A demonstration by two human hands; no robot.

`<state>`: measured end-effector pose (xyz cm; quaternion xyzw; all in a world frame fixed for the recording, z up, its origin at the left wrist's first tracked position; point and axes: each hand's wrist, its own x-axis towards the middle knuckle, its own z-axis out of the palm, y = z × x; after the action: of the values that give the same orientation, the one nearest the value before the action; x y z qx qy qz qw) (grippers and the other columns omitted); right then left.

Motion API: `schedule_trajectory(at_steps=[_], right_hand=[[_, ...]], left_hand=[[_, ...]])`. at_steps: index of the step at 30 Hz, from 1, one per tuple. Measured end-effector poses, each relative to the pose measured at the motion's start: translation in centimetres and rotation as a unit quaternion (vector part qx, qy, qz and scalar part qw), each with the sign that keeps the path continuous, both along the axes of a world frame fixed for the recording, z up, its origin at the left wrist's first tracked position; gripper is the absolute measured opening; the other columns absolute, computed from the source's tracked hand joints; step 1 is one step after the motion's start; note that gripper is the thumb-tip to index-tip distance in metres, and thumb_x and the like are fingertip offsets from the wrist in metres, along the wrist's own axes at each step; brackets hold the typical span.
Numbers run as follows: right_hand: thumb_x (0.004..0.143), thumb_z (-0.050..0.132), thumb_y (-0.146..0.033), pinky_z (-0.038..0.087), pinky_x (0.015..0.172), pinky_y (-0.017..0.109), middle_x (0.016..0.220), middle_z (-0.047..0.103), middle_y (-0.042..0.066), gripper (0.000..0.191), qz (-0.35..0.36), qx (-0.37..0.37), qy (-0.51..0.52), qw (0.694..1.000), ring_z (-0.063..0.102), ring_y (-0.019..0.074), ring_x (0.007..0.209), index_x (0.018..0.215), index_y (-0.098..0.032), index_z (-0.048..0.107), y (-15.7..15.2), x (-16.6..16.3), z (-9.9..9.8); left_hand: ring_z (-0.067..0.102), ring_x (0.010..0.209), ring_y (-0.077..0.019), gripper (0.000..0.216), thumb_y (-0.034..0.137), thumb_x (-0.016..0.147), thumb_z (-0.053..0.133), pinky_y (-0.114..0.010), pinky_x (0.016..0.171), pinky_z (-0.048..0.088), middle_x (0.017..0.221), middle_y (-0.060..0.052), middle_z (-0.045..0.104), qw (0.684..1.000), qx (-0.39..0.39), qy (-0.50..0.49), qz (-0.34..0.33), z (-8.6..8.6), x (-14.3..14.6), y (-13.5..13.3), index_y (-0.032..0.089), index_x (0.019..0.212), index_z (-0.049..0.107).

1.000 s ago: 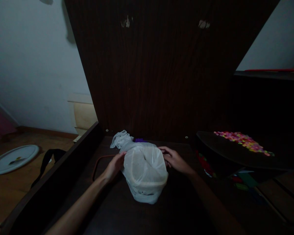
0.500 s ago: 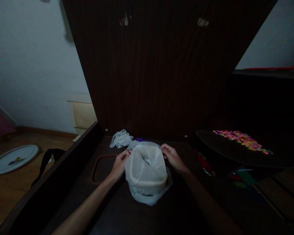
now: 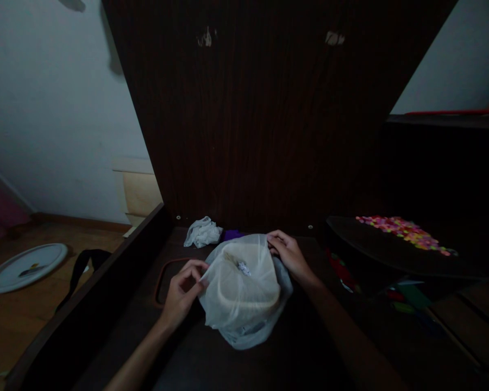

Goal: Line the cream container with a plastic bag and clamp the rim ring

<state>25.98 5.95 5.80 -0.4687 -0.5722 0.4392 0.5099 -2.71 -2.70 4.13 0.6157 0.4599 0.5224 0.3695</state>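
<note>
A thin, see-through white plastic bag point(image 3: 244, 331) is draped over a pale bin point(image 3: 250, 305) with a rounded square rim, in front of me on the dark surface. Through the bag's opening some whitish scraps point(image 3: 243, 267) show inside. My left hand point(image 3: 183, 290) pinches the bag's edge at the left and pulls it outward, away from the rim. At the far right corner my right hand point(image 3: 287, 252) has its fingers closed on the bag's edge. Behind my left hand lies a reddish-brown rounded frame point(image 3: 160, 279), partly hidden by that hand.
A crumpled white bag point(image 3: 204, 232) and something purple point(image 3: 231, 234) lie at the back against a dark wooden panel point(image 3: 248, 125). On the right, a dark shelf point(image 3: 350, 239) bears a spread of colourful small pieces point(image 3: 405, 233). A raised board point(image 3: 85, 293) borders the left side; a white oval lid-like object point(image 3: 26, 267) is on the floor.
My left hand has moved left and toward me, drawing the bag's edge out from the rim. The right hand stays at the far right corner, and the bag hangs wider at the front.
</note>
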Motion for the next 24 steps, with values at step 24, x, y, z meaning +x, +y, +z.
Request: schedule_trajectory(at_steps=[24], right_hand=[[0.083, 0.053, -0.077, 0.031, 0.046, 0.024, 0.054, 0.05, -0.006, 0.055, 0.158, -0.045, -0.091, 0.982, 0.043, 0.0101, 0.044, 0.073, -0.022, 0.049, -3.0, 1.5, 0.6]], left_hand=[[0.064, 0.122, -0.0299, 0.021, 0.016, 0.089, 0.058, -0.039, 0.102, 0.055, 0.139, -0.015, 0.059, 0.951, 0.087, 0.286, -0.074, -3.4, 1.4, -5.0, 0.022, 0.103, 0.073]])
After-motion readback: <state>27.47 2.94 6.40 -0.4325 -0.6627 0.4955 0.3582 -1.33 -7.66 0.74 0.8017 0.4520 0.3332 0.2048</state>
